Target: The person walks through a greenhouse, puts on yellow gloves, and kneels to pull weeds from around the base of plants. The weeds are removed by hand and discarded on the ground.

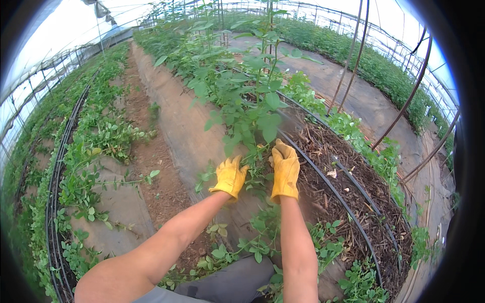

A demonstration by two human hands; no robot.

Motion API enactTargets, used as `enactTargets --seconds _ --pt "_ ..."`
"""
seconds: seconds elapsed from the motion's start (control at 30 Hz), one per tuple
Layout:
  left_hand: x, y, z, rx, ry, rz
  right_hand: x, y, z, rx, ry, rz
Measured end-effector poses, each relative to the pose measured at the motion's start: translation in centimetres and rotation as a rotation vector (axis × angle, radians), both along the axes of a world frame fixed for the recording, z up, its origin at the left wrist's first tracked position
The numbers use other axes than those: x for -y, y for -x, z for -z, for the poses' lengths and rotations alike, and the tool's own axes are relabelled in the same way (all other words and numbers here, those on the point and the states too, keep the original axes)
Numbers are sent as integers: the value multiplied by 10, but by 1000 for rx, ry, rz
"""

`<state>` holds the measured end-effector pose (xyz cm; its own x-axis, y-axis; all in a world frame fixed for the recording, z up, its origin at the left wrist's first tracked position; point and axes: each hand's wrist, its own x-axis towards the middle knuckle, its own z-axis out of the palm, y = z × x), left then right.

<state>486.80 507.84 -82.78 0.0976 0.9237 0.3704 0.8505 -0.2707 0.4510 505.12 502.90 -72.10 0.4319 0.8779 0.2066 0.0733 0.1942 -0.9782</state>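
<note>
Both my hands wear yellow work gloves and are at the base of a tall leafy green plant [252,110] growing from the bed's edge. My left hand [229,177] is left of the lower stems, its thumb pointing toward them and its fingertips against the foliage. To the right of the same stems is my right hand [285,169], upright, its fingers curled and close together beside the mulch. Leaves and the gloves hide whether either hand grips a stem. Below and between my forearms, low leafy shoots [259,242] trail over the ground cover toward my knee [231,282].
Black drip hoses [333,189] run along the bark-mulched bed [322,151] on the right. Thin curved poles [407,94] rise beyond it. On the left are a bare soil strip [163,197], more leafy plants [110,136] and bundled black pipes [60,163]. Greenhouse film arches overhead.
</note>
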Motion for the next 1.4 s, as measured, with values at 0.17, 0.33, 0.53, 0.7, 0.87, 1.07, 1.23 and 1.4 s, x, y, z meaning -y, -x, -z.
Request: enactTargets --seconds 0.17,0.33,0.53,0.7,0.87,1.07,1.23,1.4 --pt "20 7 8 113 160 79 42 -10 -27 413 79 86" --pt "18 -1 19 61 74 125 86 -42 -41 1073 -6 141" --pt "13 -5 14 92 107 60 106 -64 -3 1547 117 231" --pt "6 -4 -5 103 233 47 101 -67 12 1529 72 193" --pt "-4 -4 -3 98 263 58 97 -66 -2 1509 170 114" --pt "-6 -4 -8 75 319 51 91 -58 -6 1476 272 84" --pt "-6 -9 -26 -93 370 55 84 -58 0 1377 179 92" --pt "-6 -10 -26 -197 390 85 80 -57 6 1432 257 64"
